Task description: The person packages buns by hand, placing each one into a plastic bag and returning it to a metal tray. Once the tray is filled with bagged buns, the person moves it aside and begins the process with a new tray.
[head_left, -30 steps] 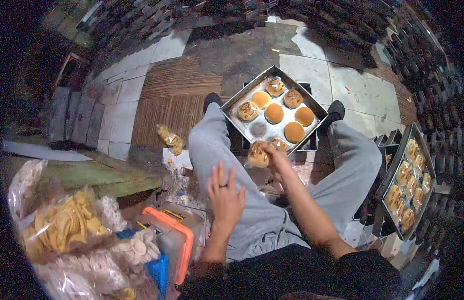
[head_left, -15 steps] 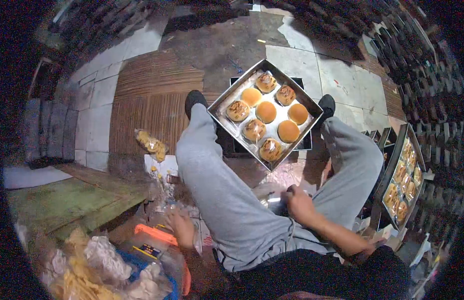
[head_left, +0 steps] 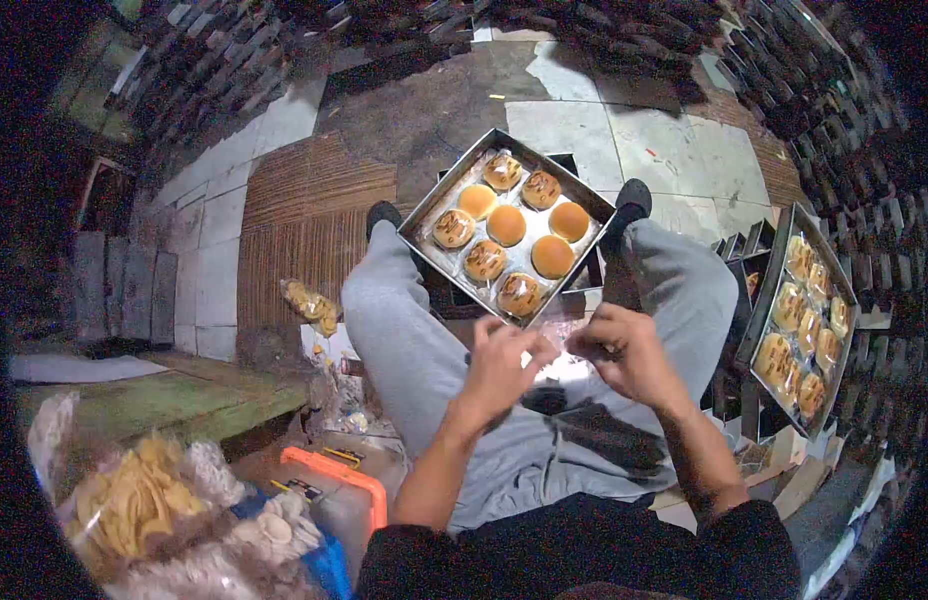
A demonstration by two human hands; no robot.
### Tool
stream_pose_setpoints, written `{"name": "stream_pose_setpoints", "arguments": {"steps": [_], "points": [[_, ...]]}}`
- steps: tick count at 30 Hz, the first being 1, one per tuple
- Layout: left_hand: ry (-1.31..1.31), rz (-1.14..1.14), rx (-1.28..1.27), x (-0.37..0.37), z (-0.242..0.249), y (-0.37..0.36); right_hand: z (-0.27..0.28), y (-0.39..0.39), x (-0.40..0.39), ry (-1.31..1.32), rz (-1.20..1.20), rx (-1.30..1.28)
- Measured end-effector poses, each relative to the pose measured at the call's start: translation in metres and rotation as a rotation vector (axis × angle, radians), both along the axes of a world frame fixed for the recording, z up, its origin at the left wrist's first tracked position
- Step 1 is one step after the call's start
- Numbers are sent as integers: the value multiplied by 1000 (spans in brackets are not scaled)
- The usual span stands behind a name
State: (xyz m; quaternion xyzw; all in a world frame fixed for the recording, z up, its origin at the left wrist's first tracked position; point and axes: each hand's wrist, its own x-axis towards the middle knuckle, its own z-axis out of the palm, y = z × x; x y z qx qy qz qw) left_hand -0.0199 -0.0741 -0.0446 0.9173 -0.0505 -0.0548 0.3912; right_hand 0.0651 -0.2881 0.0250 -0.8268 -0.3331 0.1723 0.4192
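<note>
buns (head_left: 506,225) are in the square metal tray (head_left: 452,187), ahead of both hands. they're round, so no long axis. left hand (head_left: 502,368) is nearer, just by the tray's close corner; right hand (head_left: 632,352) is off right of that corner. fingers are curled on both, but glare means i can't tell if they're pinching anything. count: nine buns, four plain, five dark-marked, plus one more tray (head_left: 769,295) of them to the right.
</note>
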Motion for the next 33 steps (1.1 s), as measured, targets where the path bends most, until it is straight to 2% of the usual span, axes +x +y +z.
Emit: {"name": "stream_pose_setpoints", "arguments": {"steps": [1, 3, 4, 9, 11, 12, 14, 15, 16, 17, 18, 19, 20, 21, 23, 24, 26, 27, 28, 29, 31, 32, 33], "points": [[1, -4, 11, 7, 15, 3, 10, -1, -1, 1, -4, 11], [-237, -26, 242, 22, 46, 9, 23, 3, -5, 96, 2, 62], [-349, -35, 282, 26, 50, 10, 8, 4, -9, -41, 71, 168], [-358, -233, 374, 24, 68, 16, -35, 23, -28, -57, 81, 208], [-381, -329, 354, 20, 79, 15, -59, 29, -31, -184, 230, 22], [-367, -170, 175, 19, 86, 15, -51, 42, -25, -104, 169, 127], [-423, 200, -116, 25, 78, 18, -29, 64, -16, -156, 128, 157], [-416, 195, -124, 30, 65, 17, -24, 77, -15, -204, 85, 188], [-144, 373, -655, 35, 47, 15, -33, 97, -24, -96, 64, 410], [152, 543, -1178, 41, 24, 19, -39, 112, -29, -95, 63, 397], [34, 585, -1082, 47, -10, 43, -42, 128, -30, -43, 4, 417], [99, 799, -1298, 59, 13, 59, -41, 145, -25, 6, -58, 438], [-67, 927, -1324, 70, 19, 77, -38, 156, -17, 14, -70, 499], [-236, 1057, -1341, 78, 19, 96, -55, 164, -3, 18, -71, 486], [-254, 1113, -1308, 84, 1, 146, -129, 179, 40, 276, -215, 171], [-128, 1107, -1394, 80, 0, 158, -172, 185, 67, 261, -332, 73], [-159, 1065, -1466, 84, 4, 160, -295, 184, 134, 162, -516, -203], [-199, 1020, -1531, 86, 3, 160, -316, 184, 158, 136, -617, -275], [-205, 970, -1538, 87, -2, 164, -362, 176, 192, 246, -613, -346], [-212, 990, -1537, 89, -4, 168, -431, 168, 216, 138, -539, -557], [-246, 843, -1659, 89, -4, 172, -446, 179, 231, 546, -1019, -272], [-267, 819, -1710, 89, -3, 173, -450, 181, 232, 551, -1012, -272], [-271, 821, -1705, 89, -4, 173, -421, 185, 227, 438, -814, -341]]}}
